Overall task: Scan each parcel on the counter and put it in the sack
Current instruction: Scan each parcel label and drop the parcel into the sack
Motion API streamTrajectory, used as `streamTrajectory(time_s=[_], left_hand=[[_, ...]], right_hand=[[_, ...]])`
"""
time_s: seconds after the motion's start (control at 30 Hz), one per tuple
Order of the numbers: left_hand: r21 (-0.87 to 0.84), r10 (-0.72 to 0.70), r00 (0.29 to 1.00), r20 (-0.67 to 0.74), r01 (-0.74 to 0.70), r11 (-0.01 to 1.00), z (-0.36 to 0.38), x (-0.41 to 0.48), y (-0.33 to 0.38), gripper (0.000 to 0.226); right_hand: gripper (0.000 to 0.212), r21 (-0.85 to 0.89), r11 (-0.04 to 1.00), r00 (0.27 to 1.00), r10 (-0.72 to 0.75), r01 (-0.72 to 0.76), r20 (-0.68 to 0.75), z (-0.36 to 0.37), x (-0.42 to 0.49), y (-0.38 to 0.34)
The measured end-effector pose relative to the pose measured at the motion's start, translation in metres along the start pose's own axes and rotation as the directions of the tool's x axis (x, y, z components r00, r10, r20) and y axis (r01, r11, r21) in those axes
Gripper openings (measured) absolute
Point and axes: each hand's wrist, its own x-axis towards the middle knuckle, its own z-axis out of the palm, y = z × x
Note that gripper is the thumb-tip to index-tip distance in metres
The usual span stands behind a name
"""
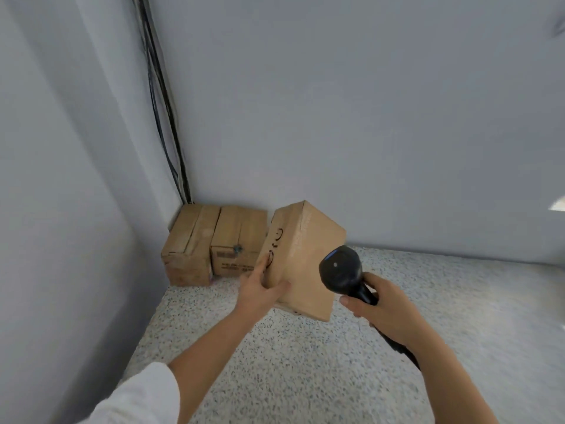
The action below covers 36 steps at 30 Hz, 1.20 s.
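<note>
My left hand (260, 293) grips a brown cardboard parcel (302, 255) by its near left corner and holds it tilted above the speckled counter (305, 362). Black marker scribbles show on the parcel's left face. My right hand (382, 307) is wrapped round the handle of a black barcode scanner (341, 269), whose head sits close against the parcel's right face. Two more cardboard parcels stand in the back left corner of the counter: one against the left wall (188, 246), one beside it (238, 240). No sack is in view.
Pale walls close the counter at the left and back. Dark cables (162, 102) run down the wall corner to the counter. The scanner's black cord (400, 350) trails under my right forearm.
</note>
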Motion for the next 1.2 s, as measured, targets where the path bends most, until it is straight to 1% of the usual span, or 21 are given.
streamTrajectory(time_s=[0.07, 0.1, 0.17, 0.23, 0.3, 0.47, 0.63, 0.7, 0.77, 0.87, 0.97, 1.03, 1.1, 1.2], left_hand=[[0.036, 0.034, 0.999, -0.01, -0.033, 0.999, 0.031, -0.016, -0.004, 0.092], [0.085, 0.045, 0.999, -0.015, -0.043, 0.995, 0.047, -0.026, -0.004, 0.088], [0.212, 0.048, 0.998, -0.036, -0.04, 0.977, 0.079, -0.042, -0.01, 0.088], [0.293, 0.069, 0.996, -0.06, -0.048, 0.955, 0.111, -0.059, -0.013, 0.087], [0.337, 0.079, 0.994, -0.074, -0.049, 0.94, 0.139, -0.073, -0.016, 0.084], [0.426, 0.136, 0.985, -0.103, -0.079, 0.901, 0.194, -0.098, -0.021, 0.086], [0.505, 0.164, 0.976, -0.146, -0.069, 0.86, 0.224, -0.112, -0.016, 0.087], [0.551, 0.197, 0.965, -0.173, -0.071, 0.832, 0.232, -0.117, -0.019, 0.085], [0.653, 0.256, 0.949, -0.182, -0.078, 0.753, 0.236, -0.122, -0.024, 0.086], [0.815, 0.355, 0.923, -0.15, -0.088, 0.572, 0.236, -0.123, -0.037, 0.09], [0.907, 0.314, 0.942, -0.121, -0.024, 0.421, 0.238, -0.121, -0.052, 0.099], [0.931, 0.314, 0.945, -0.094, -0.028, 0.363, 0.241, -0.12, -0.058, 0.107], [0.946, 0.322, 0.946, -0.042, -0.065, 0.317, 0.245, -0.121, -0.061, 0.107], [0.96, 0.374, 0.927, 0.029, -0.13, 0.249, 0.249, -0.126, -0.062, 0.088]], right_hand=[[0.016, 0.003, 1.0, 1.0, 0.008, -0.008, -0.004, -0.016, -0.022, 0.02], [0.015, -0.001, 1.0, 1.0, 0.013, -0.013, -0.004, -0.024, -0.033, 0.03], [0.014, -0.01, 1.0, 1.0, 0.024, -0.024, 0.004, -0.04, -0.055, 0.053], [0.014, -0.009, 1.0, 1.0, 0.028, -0.028, 0.006, -0.054, -0.075, 0.073], [0.015, -0.001, 0.999, 0.999, 0.033, -0.033, 0.0, -0.066, -0.092, 0.093], [0.012, 0.034, 0.998, 0.998, 0.055, -0.055, 0.0, -0.091, -0.125, 0.132], [0.013, 0.046, 0.997, 0.998, 0.066, -0.066, 0.002, -0.102, -0.142, 0.154], [0.015, 0.03, 0.997, 0.997, 0.071, -0.071, -0.006, -0.103, -0.145, 0.16], [0.017, 0.02, 0.997, 0.997, 0.078, -0.078, -0.012, -0.104, -0.148, 0.164], [0.017, 0.02, 0.996, 0.996, 0.09, -0.09, -0.007, -0.102, -0.151, 0.17], [0.017, 0.038, 0.994, 0.994, 0.106, -0.107, 0.008, -0.1, -0.154, 0.177], [0.016, 0.056, 0.991, 0.992, 0.122, -0.123, 0.014, -0.1, -0.155, 0.182], [0.016, 0.072, 0.988, 0.991, 0.134, -0.135, 0.015, -0.1, -0.154, 0.184], [0.016, 0.072, 0.988, 0.991, 0.133, -0.134, 0.015, -0.099, -0.152, 0.187]])
